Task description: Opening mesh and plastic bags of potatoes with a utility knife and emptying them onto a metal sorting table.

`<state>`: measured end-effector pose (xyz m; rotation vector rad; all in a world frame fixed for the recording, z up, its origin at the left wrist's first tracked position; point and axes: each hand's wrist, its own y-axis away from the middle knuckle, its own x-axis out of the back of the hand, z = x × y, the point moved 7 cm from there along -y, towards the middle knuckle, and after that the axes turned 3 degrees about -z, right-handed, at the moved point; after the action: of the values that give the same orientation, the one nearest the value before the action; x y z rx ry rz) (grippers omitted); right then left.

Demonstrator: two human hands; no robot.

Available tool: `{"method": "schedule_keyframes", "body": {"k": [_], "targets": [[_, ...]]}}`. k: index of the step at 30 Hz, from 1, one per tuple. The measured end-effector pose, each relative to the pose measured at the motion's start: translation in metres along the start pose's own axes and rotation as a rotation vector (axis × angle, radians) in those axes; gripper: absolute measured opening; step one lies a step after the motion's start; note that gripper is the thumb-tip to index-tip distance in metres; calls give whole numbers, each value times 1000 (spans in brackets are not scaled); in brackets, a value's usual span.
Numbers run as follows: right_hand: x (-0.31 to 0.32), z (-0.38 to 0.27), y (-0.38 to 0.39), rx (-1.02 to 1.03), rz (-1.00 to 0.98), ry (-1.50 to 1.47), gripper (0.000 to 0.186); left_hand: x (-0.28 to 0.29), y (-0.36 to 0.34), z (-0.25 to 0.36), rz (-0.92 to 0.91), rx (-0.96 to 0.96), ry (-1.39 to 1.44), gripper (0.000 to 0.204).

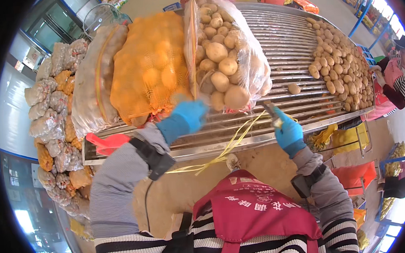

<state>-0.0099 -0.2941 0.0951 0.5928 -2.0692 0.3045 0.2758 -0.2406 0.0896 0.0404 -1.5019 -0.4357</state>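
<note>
My left hand (184,118), in a blue glove, is at the near lower edge of an orange mesh bag of potatoes (151,65). Motion smears its fingers, so its grip cannot be read. Beside it stands a clear plastic bag of potatoes (226,56). My right hand (289,132), also gloved in blue, is closed around a small dark tool (270,111), its exact kind unclear. Yellow plastic strings (233,144) stretch across the table's front edge between my hands; whether the right fingers grip them too, I cannot tell.
The slatted metal table (276,40) bears a pile of loose potatoes (341,69) at right, where a co-worker (392,80) stands. Another full bag (99,72) and a red scoop-like object (107,143) are at left. Stacked filled bags (51,120) line the wall.
</note>
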Motion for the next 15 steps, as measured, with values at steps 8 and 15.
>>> {"method": "schedule_keyframes", "body": {"k": [8, 15], "targets": [[-52, 53, -12, -141, 325, -1205, 47, -108, -65, 97, 575, 342, 939, 92], [-125, 38, -1, -92, 511, -1494, 61, -124, -55, 80, 371, 360, 746, 77]]}}
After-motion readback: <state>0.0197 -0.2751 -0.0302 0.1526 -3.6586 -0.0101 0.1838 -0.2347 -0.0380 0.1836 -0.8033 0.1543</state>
